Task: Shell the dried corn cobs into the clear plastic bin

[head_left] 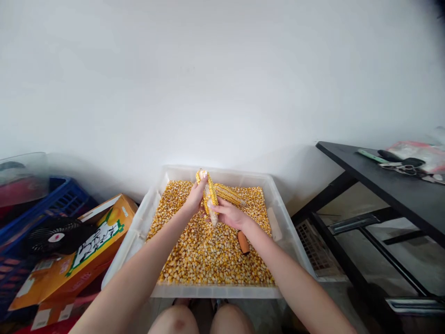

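Two hands of mine meet over the middle of the frame, both closed on one corn cob (210,197). My left hand (195,195) wraps the cob's upper end, fingers (202,178) curled tight around the top. My right hand (231,215) grips the lower end, thumb pressed against the kernels. The cob stands nearly upright, tilted a little, with part of its length already bare and pale.

Below it sits a clear plastic bin (146,208), centre of the frame, filled with a layer of loose yellow kernels (208,255). Another cob (230,195) lies on the kernels just behind my right hand, toward the far wall of the bin. A small orange-brown piece (243,242) lies on the kernels beside my right wrist; I cannot tell what it is.

At the lower left lies an orange cardboard box (74,260), with a small black fan (52,236) next to it and a blue crate (52,199) behind. At the right edge a black tabletop (399,190) carries scissors (405,165) and a pink bag (424,153). My knees (201,320) show at the bottom.
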Action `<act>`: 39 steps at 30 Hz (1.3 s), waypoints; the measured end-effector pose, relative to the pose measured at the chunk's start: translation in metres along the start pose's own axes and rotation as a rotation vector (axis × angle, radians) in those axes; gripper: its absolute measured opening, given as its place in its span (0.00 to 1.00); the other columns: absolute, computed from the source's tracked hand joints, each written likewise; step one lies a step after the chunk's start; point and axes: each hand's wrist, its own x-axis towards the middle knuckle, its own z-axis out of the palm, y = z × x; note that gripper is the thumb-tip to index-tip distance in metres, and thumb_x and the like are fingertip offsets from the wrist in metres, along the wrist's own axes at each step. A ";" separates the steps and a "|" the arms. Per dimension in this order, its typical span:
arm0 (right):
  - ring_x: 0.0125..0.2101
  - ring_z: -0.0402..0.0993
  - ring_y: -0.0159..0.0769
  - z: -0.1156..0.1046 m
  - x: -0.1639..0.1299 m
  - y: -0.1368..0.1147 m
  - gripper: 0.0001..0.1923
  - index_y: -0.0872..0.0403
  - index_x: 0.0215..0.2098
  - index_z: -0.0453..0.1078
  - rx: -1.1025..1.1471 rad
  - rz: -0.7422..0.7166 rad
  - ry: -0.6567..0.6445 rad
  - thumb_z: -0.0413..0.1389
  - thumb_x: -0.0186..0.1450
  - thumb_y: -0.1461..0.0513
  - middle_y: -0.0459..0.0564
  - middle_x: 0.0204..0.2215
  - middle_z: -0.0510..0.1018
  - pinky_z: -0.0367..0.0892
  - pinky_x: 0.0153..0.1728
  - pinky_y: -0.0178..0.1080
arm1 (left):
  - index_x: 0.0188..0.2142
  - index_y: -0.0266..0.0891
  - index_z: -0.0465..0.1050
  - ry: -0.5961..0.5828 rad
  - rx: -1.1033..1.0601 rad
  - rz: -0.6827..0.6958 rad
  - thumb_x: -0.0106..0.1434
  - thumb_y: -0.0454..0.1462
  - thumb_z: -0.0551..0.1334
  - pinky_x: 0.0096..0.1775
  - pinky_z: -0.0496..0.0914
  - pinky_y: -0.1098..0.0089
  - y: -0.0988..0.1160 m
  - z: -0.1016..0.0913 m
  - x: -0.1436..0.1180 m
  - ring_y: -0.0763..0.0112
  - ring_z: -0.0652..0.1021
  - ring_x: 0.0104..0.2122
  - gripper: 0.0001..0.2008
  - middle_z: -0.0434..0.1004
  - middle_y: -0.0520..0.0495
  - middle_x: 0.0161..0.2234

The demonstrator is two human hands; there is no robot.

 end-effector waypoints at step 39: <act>0.34 0.72 0.33 0.000 0.004 0.006 0.40 0.46 0.59 0.54 -0.134 -0.019 -0.028 0.64 0.52 0.57 0.48 0.41 0.73 0.68 0.38 0.39 | 0.32 0.38 0.67 0.161 -0.195 -0.025 0.53 0.53 0.62 0.27 0.71 0.69 -0.001 -0.004 0.007 0.66 0.76 0.22 0.20 0.72 0.49 0.21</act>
